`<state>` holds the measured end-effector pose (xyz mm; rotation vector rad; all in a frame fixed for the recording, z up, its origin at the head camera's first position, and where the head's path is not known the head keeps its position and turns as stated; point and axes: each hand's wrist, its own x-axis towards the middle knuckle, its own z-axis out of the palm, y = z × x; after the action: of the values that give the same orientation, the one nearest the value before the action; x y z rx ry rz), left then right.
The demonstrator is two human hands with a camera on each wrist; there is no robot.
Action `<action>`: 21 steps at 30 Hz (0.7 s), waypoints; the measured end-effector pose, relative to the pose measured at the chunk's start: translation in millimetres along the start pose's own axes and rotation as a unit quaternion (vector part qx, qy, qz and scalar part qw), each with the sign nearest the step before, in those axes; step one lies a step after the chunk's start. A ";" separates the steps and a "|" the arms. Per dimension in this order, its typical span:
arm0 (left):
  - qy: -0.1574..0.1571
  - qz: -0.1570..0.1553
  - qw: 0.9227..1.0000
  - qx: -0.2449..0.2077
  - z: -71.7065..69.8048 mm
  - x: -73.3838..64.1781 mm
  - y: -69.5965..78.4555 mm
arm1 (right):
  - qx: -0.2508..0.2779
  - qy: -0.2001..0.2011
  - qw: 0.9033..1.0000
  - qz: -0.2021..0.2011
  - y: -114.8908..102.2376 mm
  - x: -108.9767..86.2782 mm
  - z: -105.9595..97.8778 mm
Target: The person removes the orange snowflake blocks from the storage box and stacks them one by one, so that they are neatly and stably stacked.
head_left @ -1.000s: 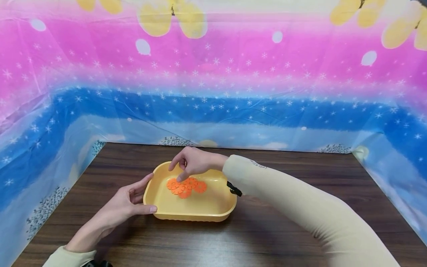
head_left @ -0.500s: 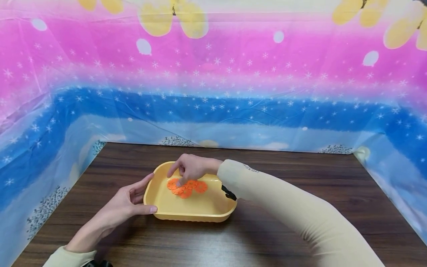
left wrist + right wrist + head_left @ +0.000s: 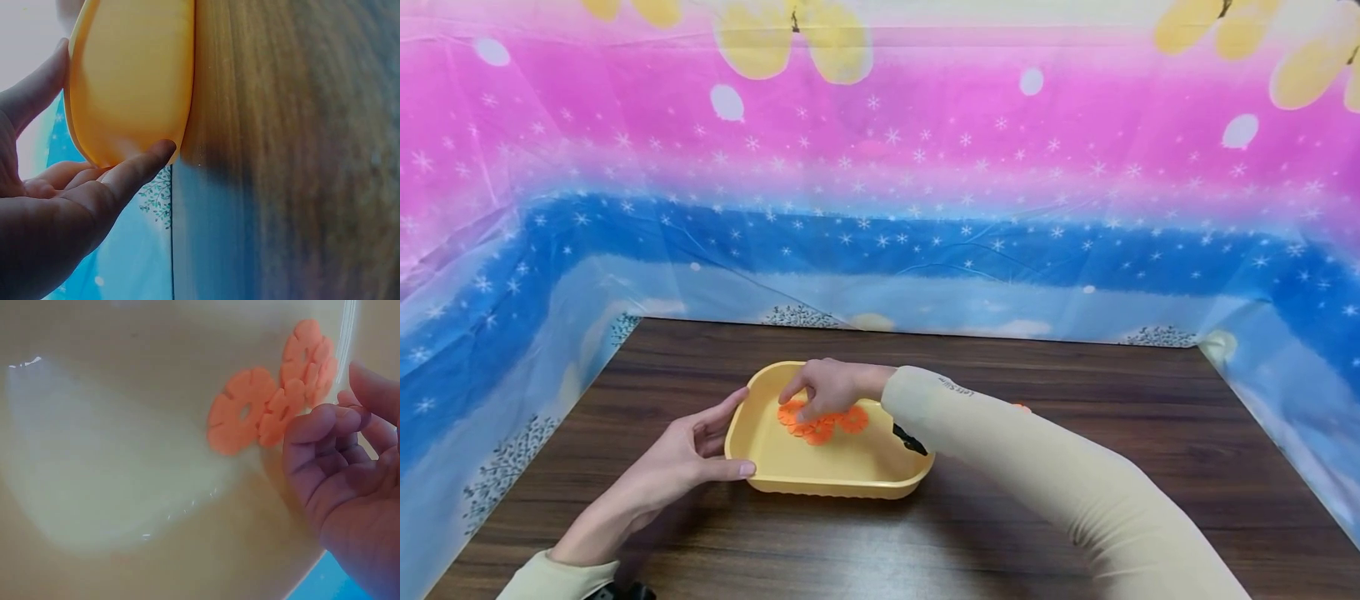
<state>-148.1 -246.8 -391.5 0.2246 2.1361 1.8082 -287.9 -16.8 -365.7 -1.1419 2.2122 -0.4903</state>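
Observation:
In the head view a yellow plastic tray (image 3: pixel 827 486) sits on the table. My left hand (image 3: pixel 677 458) holds its left end, thumb on the near rim and fingers at the far side; the left wrist view also has this hand (image 3: pixel 81 187) against the tray (image 3: pixel 134 75). Inside the tray lie several orange notched plastic discs (image 3: pixel 852 419), overlapping in a cluster. Over them is my right hand (image 3: pixel 831 387), thumb and index finger apart and pointing down. The right wrist view has the discs (image 3: pixel 234 419) beside this hand (image 3: pixel 350 450), its other fingers curled; no disc shows in its grasp.
The dark wooden table (image 3: pixel 985 533) surrounds the tray. Just past my right sleeve (image 3: pixel 1000 433) a bit of something orange (image 3: pixel 1021 407) peeks out on the table. A patterned pink and blue cloth (image 3: pixel 880 183) hangs around the back and sides.
My right hand has lowered toward the orange discs and its forearm has swung down and left, uncovering the orange bit behind the sleeve. My left hand keeps its place on the tray.

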 end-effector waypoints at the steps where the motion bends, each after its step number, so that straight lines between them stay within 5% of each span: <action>1: 0.000 -0.001 1.000 0.000 0.0 -0.1 0.0 | -0.001 0.000 1.000 0.003 -0.2 0.3 0.9; 9: 0.006 -0.008 1.000 0.005 0.9 0.1 0.7 | 0.011 0.001 0.999 0.038 0.2 -0.8 5.8; 21: 0.004 -0.004 1.000 0.001 0.3 -0.7 1.0 | 0.006 -0.011 1.000 0.008 1.2 6.6 9.1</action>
<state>-147.5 -246.5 -390.4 0.2103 2.1413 1.8062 -285.7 -22.0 -375.5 -1.1166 2.1944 -0.4810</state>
